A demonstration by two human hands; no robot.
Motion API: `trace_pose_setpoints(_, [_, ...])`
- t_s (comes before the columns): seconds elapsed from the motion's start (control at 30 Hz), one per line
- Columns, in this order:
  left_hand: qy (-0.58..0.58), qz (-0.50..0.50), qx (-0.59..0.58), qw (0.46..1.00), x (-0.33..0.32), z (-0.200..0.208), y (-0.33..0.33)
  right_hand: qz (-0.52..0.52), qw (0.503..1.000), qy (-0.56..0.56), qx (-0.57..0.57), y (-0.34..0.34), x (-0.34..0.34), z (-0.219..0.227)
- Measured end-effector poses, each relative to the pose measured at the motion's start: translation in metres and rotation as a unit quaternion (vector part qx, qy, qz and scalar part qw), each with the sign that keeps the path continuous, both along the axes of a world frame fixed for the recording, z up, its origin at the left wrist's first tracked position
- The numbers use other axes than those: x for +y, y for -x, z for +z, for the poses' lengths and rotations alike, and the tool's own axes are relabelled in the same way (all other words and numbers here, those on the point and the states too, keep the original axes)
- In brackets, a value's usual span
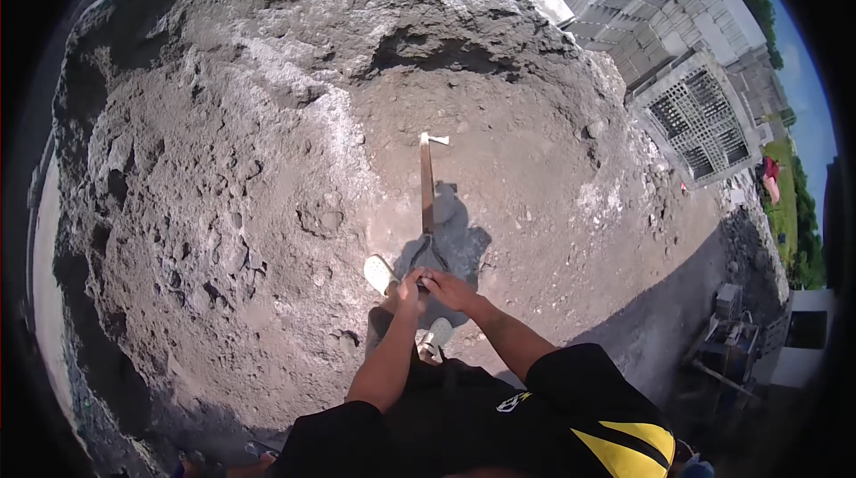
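Note:
A long-handled tool with a brown shaft (427, 188) and a dark forked grip, like a shovel's, stretches away in front of me. My left hand (409, 285) and my right hand (451, 291) are closed together at the near end of that grip. At the tool's far end a small whitish piece (437, 138) juts to the right, close to the dirt; its exact shape is hard to make out. My feet, in pale clogs (380, 273), stand on the ground just beyond and below my hands.
A high, rough bank of grey earth (223, 121) curves around the left and far side, with a hollow (437, 54) undercut in it. Stacked grey blocks (615, 5) and a slatted pallet (700, 119) stand at the far right. Machinery (731, 344) sits in shade lower right.

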State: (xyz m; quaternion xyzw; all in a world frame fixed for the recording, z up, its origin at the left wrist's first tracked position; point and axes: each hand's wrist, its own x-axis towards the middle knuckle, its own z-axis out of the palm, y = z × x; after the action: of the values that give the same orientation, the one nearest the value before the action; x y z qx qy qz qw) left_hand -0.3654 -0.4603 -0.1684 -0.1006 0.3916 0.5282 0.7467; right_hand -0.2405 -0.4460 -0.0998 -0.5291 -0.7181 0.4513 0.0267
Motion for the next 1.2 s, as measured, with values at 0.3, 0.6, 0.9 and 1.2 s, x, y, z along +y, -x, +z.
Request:
trace_pose_setpoints(0.3, [0.065,0.153,0.211,0.963,0.036,0.121,0.088,0.008,0.971,-0.167,0.174,0.009,-0.003,0.057])
trace_pose_setpoints(0.6, [0.142,0.04,0.426,0.893,0.13,0.144,0.207,-0.199,0.968,0.154,0.022,0.035,0.181,-0.091])
trace_pose_setpoints(0.9, [0.171,0.044,0.614,0.769,0.161,0.141,0.196,-0.63,0.48,0.437,0.427,0.159,0.335,-0.236])
trace_pose_setpoints(1.2, [0.036,-0.066,0.7,0.71,0.164,0.127,0.248,-0.66,0.365,0.408,0.515,0.164,0.298,-0.225])
